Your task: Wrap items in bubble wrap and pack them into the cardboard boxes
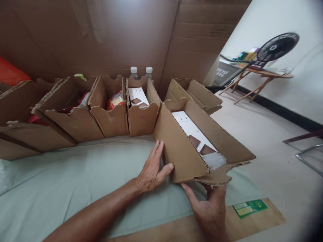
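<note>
A long open-topped cardboard box (185, 148) sits at the right end of the row, angled toward me. In it lie a white carton (193, 131) with brown squares and a clear plastic wrapper (214, 160). My left hand (153, 169) lies against the box's left side, fingers stretched out and thumb apart. At the near end, my right hand (208, 205) grips the box low down. Its thumb is by the bottom corner, and its fingers are partly hidden under the front flap.
More cardboard boxes (111, 122) line the back of the green cloth (101, 174), holding packets and another white carton (138, 97). Two bottles (134, 72) stand behind them. An empty-looking box (195, 94) is behind mine. A fan (274, 48) stands on a wooden stand (270, 72) at right.
</note>
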A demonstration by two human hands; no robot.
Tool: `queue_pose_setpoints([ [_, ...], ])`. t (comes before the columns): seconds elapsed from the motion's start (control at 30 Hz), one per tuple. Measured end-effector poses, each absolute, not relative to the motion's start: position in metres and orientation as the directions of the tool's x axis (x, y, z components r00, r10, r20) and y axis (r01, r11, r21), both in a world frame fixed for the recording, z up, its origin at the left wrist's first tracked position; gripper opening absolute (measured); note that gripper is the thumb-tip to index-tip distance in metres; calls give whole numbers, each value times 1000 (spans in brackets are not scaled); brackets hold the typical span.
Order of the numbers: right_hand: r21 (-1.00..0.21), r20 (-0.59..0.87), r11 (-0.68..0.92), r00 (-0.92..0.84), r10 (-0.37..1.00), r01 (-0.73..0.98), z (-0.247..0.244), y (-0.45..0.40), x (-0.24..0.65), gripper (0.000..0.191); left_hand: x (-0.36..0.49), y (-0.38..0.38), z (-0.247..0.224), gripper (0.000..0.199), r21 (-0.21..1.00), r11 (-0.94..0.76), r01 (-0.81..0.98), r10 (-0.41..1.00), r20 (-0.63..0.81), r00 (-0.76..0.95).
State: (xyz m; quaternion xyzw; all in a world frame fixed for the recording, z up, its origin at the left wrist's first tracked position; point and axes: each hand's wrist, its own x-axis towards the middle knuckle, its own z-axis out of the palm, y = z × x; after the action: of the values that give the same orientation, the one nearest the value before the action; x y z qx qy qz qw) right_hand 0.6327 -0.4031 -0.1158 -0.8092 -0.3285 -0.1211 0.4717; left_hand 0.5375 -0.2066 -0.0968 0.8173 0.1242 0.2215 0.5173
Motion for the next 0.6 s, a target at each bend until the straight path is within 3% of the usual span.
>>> queue_pose_setpoints([
  [0.2, -440, 627, -428, 611, 483, 789, -93, -396, 654, 57, 533, -203, -101, 82, 907, -421, -26, 431, 226, 873],
  [0.6, -160, 698, -465, 433, 571, 871, -79, -314, 724, 56, 536, -201, -109, 81, 890, -455, 17, 408, 191, 893],
])
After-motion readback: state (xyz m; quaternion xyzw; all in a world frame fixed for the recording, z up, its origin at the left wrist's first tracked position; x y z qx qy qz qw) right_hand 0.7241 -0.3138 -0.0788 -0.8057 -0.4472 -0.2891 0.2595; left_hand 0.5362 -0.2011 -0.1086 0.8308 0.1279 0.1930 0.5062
